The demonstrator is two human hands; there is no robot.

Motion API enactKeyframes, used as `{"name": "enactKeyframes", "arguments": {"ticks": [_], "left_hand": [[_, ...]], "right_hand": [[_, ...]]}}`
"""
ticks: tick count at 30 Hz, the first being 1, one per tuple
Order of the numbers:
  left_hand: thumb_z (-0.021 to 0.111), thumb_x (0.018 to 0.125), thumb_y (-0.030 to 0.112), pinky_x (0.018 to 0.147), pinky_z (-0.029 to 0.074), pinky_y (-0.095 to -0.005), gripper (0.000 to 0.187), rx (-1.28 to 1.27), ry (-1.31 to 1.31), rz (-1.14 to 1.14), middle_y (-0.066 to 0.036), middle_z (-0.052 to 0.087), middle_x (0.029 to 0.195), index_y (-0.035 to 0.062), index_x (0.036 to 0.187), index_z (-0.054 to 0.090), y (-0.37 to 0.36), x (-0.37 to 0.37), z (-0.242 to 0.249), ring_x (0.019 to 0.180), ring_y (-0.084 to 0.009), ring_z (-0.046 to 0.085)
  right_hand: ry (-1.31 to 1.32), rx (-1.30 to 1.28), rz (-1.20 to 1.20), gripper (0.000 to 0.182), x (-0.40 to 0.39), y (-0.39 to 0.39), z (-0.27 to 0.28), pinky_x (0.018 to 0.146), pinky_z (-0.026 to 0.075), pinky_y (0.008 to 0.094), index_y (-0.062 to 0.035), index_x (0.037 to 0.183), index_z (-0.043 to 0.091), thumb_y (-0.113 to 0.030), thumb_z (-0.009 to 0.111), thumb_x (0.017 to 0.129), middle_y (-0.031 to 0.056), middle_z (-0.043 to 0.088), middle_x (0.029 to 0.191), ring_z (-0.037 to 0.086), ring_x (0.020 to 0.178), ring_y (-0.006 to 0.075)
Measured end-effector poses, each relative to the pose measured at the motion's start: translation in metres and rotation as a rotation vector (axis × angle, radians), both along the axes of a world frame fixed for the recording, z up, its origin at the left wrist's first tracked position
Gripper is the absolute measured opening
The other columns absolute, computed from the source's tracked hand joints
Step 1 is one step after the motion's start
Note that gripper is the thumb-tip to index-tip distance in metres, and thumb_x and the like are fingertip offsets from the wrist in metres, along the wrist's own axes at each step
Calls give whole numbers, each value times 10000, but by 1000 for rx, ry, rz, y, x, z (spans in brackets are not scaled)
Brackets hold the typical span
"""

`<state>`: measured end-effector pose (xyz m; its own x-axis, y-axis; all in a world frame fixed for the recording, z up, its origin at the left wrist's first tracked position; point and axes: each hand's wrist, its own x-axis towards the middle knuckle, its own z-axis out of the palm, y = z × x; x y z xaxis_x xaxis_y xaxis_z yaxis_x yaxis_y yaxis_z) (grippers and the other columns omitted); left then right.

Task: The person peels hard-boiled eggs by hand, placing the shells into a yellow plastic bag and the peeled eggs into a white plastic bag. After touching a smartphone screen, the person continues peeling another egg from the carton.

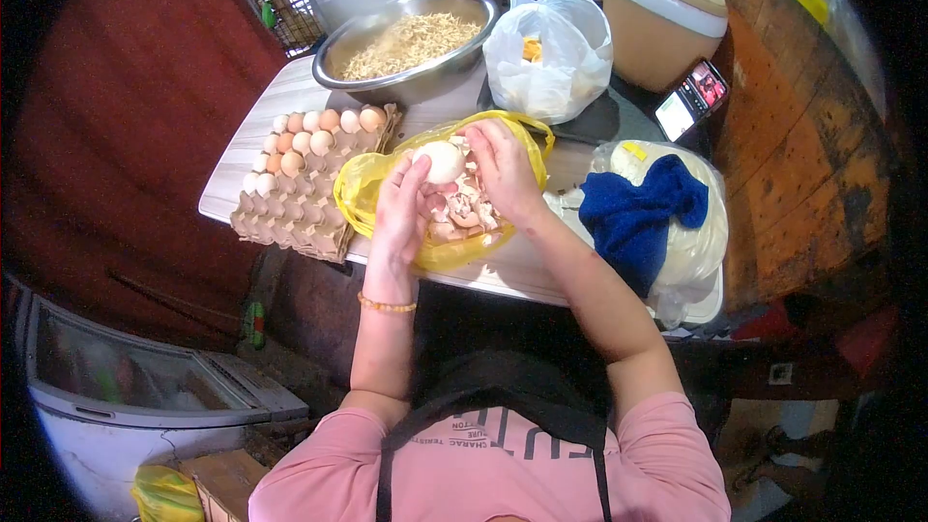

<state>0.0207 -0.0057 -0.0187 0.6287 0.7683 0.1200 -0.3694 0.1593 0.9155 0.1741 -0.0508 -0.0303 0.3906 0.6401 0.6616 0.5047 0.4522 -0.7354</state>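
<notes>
Wooden bench, cluttered. Left hand and right hand are both gripping a peeled egg over the yellow bag of shells; egg tray is sitting left of the left hand. Egg's long axis is lying roughly across, blunt end right. Risk: slick egg slipping into shells if thumbs are pressing unevenly.

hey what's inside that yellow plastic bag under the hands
The yellow plastic bag holds a heap of broken eggshell pieces. The left hand and right hand hold a peeled egg above it, covering part of the heap; the bottom is hidden.
</notes>
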Motion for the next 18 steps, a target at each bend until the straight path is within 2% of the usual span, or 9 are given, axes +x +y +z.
{"name": "enactKeyframes", "arguments": {"ticks": [2,4,6,8,9,10,12,14,18], "left_hand": [[565,939,199,637,528,-225,313,-42,-59,56,-127,646,1038,-17,1159,507,-3,4,9,822,-181,670],[584,928,176,672,545,-238,328,-24,-72,73,-137,635,1055,-27,1167,490,-5,8,12,857,-198,670],[602,916,154,708,561,-250,348,-6,-86,87,-146,623,1071,-38,1176,472,-6,13,10,892,-214,670],[639,886,111,698,571,-261,371,75,1,137,-151,617,1063,-48,1173,465,-7,17,5,879,-219,675],[660,869,104,643,562,-241,375,98,38,157,-138,619,1048,-48,1164,483,-8,18,6,845,-205,682],[660,869,104,643,562,-241,375,98,39,157,-138,619,1048,-48,1164,483,-6,18,4,845,-205,682],[666,862,104,593,542,-220,360,183,166,152,-136,631,1036,-46,1149,509,0,15,1,803,-195,687],[664,862,105,590,533,-217,355,175,157,139,-135,637,1026,-45,1149,518,1,13,-1,806,-192,687],[657,868,121,600,517,-222,368,119,118,111,-137,652,1011,-41,1169,522,7,9,-6,817,-196,685]], "right_hand": [[16,-5,7,234,-2,-4,4,769,459,396,35,959,580,-187,511,940,190,601,907,586,863,349],[178,-117,102,301,-7,-8,8,782,467,387,41,993,591,-242,499,951,203,619,932,604,874,350],[206,-146,145,314,-10,-11,10,787,470,387,44,1011,590,-251,501,950,211,626,946,611,879,355],[236,-175,187,328,-9,-9,8,791,473,388,46,1029,589,-260,503,949,218,632,959,619,883,360],[175,-140,150,325,-7,-6,5,784,473,396,48,1025,587,-255,497,951,224,631,958,620,877,367],[114,-104,113,322,-5,-4,2,777,473,404,50,1020,585,-250,491,953,230,630,957,620,870,375],[132,-157,123,316,-3,-5,-1,777,471,411,51,1011,584,-243,485,955,236,628,960,617,878,381],[148,-208,131,310,-2,-6,0,777,468,418,52,1003,583,-237,479,957,243,626,962,614,886,387],[95,-143,99,296,-6,-5,-2,771,464,426,48,993,577,-221,458,964,250,618,948,605,889,392]]}}
